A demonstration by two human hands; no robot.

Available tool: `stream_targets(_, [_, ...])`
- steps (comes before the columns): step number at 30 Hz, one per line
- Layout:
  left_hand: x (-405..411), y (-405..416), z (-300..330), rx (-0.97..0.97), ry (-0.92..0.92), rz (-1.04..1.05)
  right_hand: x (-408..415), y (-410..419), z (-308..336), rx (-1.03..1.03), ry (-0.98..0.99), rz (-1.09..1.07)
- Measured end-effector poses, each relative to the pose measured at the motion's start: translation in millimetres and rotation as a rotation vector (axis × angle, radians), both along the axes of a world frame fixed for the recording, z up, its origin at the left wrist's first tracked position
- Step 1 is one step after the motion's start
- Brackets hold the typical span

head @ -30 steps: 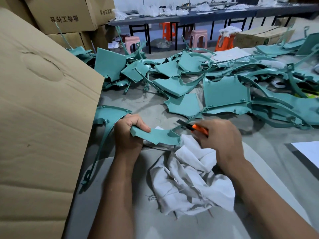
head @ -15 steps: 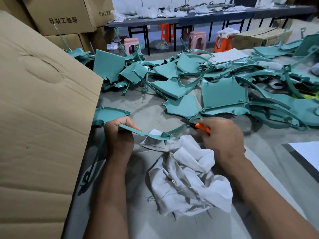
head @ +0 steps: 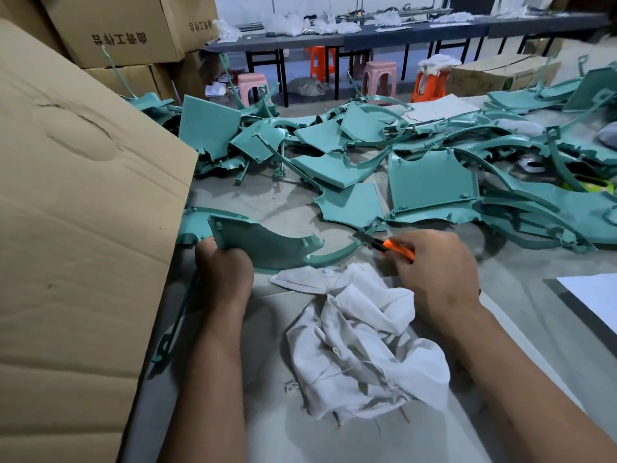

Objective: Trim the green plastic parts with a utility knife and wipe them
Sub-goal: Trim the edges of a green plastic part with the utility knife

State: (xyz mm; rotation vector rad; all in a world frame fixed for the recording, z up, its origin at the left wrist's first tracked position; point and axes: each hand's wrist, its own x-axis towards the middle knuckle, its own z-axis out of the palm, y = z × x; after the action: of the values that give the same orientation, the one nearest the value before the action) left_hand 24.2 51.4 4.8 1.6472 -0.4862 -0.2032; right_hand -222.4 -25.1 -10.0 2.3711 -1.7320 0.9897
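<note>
My left hand grips the left end of a curved green plastic part, tilted up so its ribbed inner face shows. My right hand holds an orange utility knife, whose dark blade tip meets the thin right tip of the part. A crumpled white cloth lies on the table between my forearms, just below the part.
Many more green plastic parts lie piled across the grey table. A large cardboard box wall stands at my left. A white sheet lies at the right edge. Boxes, stools and benches stand behind.
My left hand has turned the green part from edge-on to upright, showing its inner face. The knife stays at the part's right tip, and the view has shifted slightly.
</note>
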Motion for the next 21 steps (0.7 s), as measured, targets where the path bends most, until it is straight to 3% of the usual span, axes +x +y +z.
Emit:
stream_targets(4, [-2,-1,2,0.000,0.005,0.002,-2,0,2,-0.049,0.017,-0.110])
stream_targets(10, [-4,0,5,0.042,0.012,0.056,16,22,4,0.027,-0.012,0.344])
stream_targets(17, [-7,3,6,0.057,0.014,0.036,14,15,7,0.044,-0.026,0.221])
stream_targets(21, [-7,5,10,-0.119,-0.119,-0.095,10,14,6,0.067,-0.038,0.201])
